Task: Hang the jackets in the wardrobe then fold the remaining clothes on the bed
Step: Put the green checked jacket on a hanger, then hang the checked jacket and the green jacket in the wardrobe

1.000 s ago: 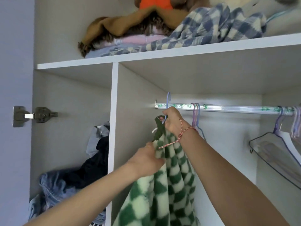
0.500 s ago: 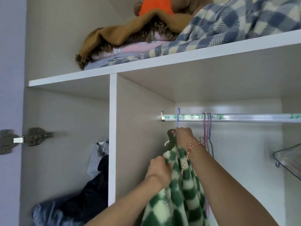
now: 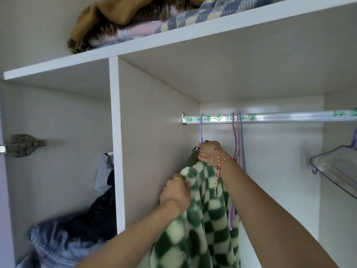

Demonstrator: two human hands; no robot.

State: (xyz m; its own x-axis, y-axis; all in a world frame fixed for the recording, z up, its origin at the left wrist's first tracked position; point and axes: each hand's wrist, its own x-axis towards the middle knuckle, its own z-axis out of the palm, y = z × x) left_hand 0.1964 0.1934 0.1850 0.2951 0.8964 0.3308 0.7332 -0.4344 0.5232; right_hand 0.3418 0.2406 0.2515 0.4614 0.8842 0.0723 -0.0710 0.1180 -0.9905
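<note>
A green-and-cream checkered fleece jacket (image 3: 202, 219) hangs from a pale blue hanger (image 3: 201, 128) whose hook sits over the silver wardrobe rail (image 3: 280, 118) near its left end. My right hand (image 3: 209, 153) grips the jacket's collar and the hanger neck just below the rail. My left hand (image 3: 176, 192) clutches the jacket's left shoulder fabric lower down. The hanger's body is hidden inside the jacket.
Two empty pink and blue hangers (image 3: 238, 144) hang just right of my right hand. A clear hanger (image 3: 336, 167) hangs at the far right. Folded blankets (image 3: 119, 22) lie on the top shelf. Jeans and dark clothes (image 3: 77, 229) pile in the left compartment, beyond the white divider (image 3: 116, 142).
The view has shifted, so the rail and hands sit lower in the frame. My left hand has slid a little along the jacket's shoulder; the hanger hook stays on the rail.
</note>
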